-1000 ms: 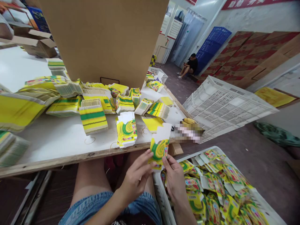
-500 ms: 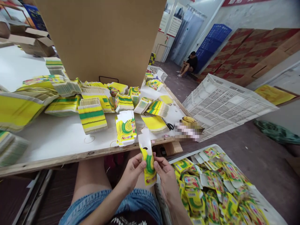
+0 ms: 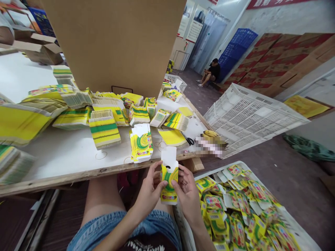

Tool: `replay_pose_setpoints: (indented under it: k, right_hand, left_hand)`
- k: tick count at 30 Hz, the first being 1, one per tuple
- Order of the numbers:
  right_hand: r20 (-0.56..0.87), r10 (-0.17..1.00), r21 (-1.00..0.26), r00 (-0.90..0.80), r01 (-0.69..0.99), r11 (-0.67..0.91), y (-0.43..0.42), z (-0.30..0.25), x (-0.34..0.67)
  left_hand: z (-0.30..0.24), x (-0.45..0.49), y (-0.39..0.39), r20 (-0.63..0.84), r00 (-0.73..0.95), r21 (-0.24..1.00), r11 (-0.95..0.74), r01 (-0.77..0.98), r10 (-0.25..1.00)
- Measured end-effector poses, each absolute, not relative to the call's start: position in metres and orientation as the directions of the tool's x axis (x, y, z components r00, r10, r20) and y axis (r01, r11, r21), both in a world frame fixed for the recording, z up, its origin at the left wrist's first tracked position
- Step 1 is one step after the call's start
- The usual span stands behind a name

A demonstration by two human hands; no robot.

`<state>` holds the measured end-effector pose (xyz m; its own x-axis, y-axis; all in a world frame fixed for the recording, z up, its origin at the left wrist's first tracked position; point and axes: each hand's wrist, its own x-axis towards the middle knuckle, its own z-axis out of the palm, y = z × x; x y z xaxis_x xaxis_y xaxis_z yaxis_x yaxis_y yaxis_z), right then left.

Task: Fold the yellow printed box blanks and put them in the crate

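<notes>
My left hand (image 3: 149, 190) and my right hand (image 3: 186, 191) both grip one small yellow-and-green paper box (image 3: 169, 179) over my lap, just below the table's front edge. The box is squared open, its white top flap standing up. A small stack of flat blanks (image 3: 141, 143) of the same print lies on the white table (image 3: 70, 153) right above my hands. At my right, a white crate (image 3: 300, 233) holds several made-up boxes.
Bundles of flat yellow-green blanks (image 3: 104, 129) cover the table's far half before a tall cardboard sheet (image 3: 115, 42). Scissors (image 3: 188, 140) and bananas (image 3: 211, 134) lie near the right corner. A white plastic crate (image 3: 248, 118) leans beside the table. A person (image 3: 210, 73) sits far back.
The box went from a flat blank held up to the right, to edge-on, to a squared-open box facing me. My hands drew slightly closer to my lap.
</notes>
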<state>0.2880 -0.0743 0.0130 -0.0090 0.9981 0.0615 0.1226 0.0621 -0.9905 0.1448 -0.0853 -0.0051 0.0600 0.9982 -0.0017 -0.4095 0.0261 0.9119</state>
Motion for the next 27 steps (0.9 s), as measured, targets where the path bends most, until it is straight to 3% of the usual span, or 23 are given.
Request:
replay_pose_setpoints:
  k: [4, 8, 13, 18, 23, 27]
  right_hand:
    - [0.027, 0.984, -0.997, -0.178, 0.067, 0.04, -0.071, 0.023, 0.299]
    - [-0.069, 0.958, -0.99, -0.279, 0.137, -0.031, -0.066, 0.031, 0.313]
    - [0.003, 0.965, -0.954, -0.264, 0.289, 0.082, -0.063, 0.033, 0.318]
    - [0.03, 0.985, -0.981, -0.168, 0.182, 0.061, -0.065, 0.025, 0.314]
    - [0.161, 0.971, -0.922, -0.177, 0.323, 0.212, -0.061, 0.028, 0.323]
    - [-0.038, 0.961, -0.932, -0.275, 0.357, 0.065, -0.06, 0.03, 0.323]
  left_hand:
    - [-0.002, 0.139, -0.084, -0.031, 0.215, 0.846, 0.14, -0.514, 0.976]
    - [0.0, 0.139, -0.086, -0.036, 0.3, 0.798, 0.208, -0.566, 0.953]
    - [0.0, 0.142, -0.088, -0.041, 0.323, 0.794, 0.227, -0.563, 0.945]
    - [-0.003, 0.141, -0.088, -0.05, 0.391, 0.791, 0.276, -0.546, 0.919]
    - [-0.007, 0.144, -0.086, -0.028, 0.293, 0.868, 0.168, -0.467, 0.956]
    - [-0.008, 0.145, -0.086, 0.017, 0.224, 0.949, 0.054, -0.309, 0.975]
